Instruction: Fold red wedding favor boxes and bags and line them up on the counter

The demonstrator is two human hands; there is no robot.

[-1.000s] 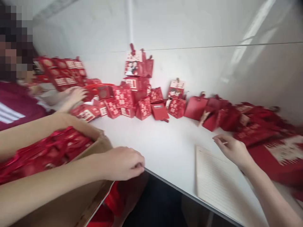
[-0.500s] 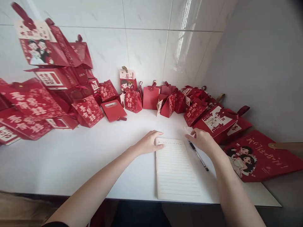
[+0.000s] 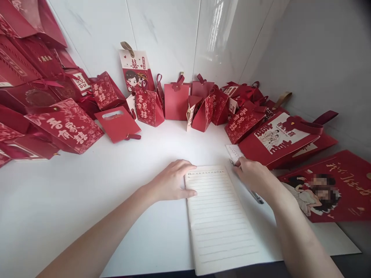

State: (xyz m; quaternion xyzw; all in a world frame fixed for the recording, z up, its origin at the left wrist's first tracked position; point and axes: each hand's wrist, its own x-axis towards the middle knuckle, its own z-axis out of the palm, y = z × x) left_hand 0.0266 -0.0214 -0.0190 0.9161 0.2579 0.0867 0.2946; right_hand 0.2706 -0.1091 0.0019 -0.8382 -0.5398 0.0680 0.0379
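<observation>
A lined notepad [image 3: 218, 220] lies in front of me, with a row of small handwriting across the top of its page. My left hand [image 3: 175, 181] rests along its upper left edge, thumb on the paper and fingers apart. Just right of the pad, my right hand [image 3: 255, 175] has its fingers closed on a pen [image 3: 257, 197]. The pen tip points away from me and its middle is hidden under the hand. Beyond those fingertips is a small white slip of paper [image 3: 234, 151] with faint writing.
Red gift boxes [image 3: 68, 125] are piled at the left, and more red boxes [image 3: 176, 101] stand along the tiled wall. Red gift bags [image 3: 278, 139] lean at the right, near my right forearm. All stand on a white table [image 3: 139, 235].
My right fingers have closed on the pen, and its rear end has shifted a little. My left thumb has slid lower on the pad's edge. The view has moved closer and tilted.
</observation>
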